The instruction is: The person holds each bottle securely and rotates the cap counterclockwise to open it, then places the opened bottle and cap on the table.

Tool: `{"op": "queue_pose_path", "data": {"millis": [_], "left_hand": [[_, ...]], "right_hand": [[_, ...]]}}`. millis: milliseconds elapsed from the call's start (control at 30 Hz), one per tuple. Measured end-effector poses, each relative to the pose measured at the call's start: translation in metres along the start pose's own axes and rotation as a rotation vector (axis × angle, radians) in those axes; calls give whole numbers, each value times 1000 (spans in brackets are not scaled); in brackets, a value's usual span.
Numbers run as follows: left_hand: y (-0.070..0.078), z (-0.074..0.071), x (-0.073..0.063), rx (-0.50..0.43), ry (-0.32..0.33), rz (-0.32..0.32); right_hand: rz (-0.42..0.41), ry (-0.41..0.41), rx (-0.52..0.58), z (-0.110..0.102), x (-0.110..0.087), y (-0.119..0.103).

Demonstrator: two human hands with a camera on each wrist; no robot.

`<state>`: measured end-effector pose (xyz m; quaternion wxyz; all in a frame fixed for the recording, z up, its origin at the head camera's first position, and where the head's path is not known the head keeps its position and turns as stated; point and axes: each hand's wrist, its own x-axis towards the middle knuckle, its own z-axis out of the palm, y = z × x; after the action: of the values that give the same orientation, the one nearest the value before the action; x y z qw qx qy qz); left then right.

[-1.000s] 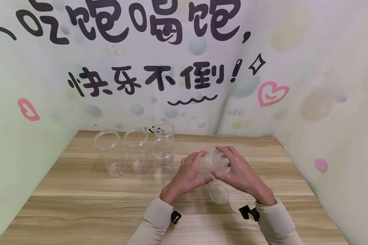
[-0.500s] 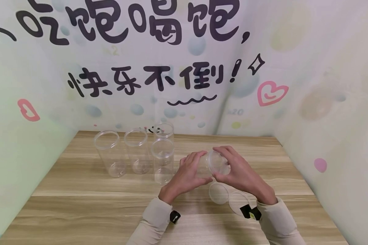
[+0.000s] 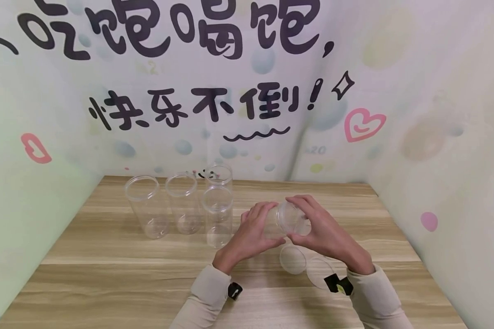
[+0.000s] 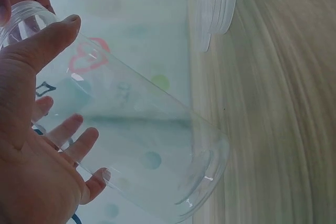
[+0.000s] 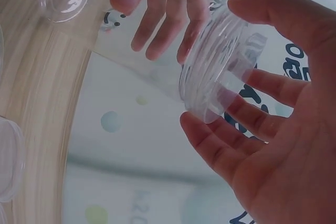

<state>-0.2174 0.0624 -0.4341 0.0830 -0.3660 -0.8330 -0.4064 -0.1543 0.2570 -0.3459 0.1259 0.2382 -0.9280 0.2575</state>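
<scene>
A clear plastic jar [image 4: 142, 129] lies tilted in the air above the table, its base pointing down in the left wrist view. My left hand [image 3: 251, 233] holds its body, thumb on one side and fingers curled round the other. At the jar's mouth, my right hand [image 3: 323, 233] grips a clear lid [image 5: 212, 66] by its edge, thumb and fingers spread around the ridged ring. The lid sits against the mouth; I cannot tell whether its threads are engaged.
Several clear jars stand upright without lids at the back left, among them a jar [image 3: 151, 212] at the far left. Loose clear lids [image 3: 293, 259] lie on the wood-grain table [image 3: 127, 283] below my right hand. A printed cloth wall [image 3: 251, 160] rises behind the table.
Both hands stay nearly in place on the jar and lid. My right wrist has shifted slightly to the right, while its fingers remain around the lid.
</scene>
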Motion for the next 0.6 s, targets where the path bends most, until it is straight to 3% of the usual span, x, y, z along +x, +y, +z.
{"op": "queue_pose_path", "data": {"millis": [200, 433, 600], "left_hand": [[1, 0, 0, -25, 7, -39], [0, 2, 1, -27, 68, -58], [-2, 5, 3, -60, 101, -134]], "right_hand": [[21, 11, 40, -3, -1, 1], [19, 42, 36, -3, -4, 4], [50, 54, 74, -4, -7, 8]]}}
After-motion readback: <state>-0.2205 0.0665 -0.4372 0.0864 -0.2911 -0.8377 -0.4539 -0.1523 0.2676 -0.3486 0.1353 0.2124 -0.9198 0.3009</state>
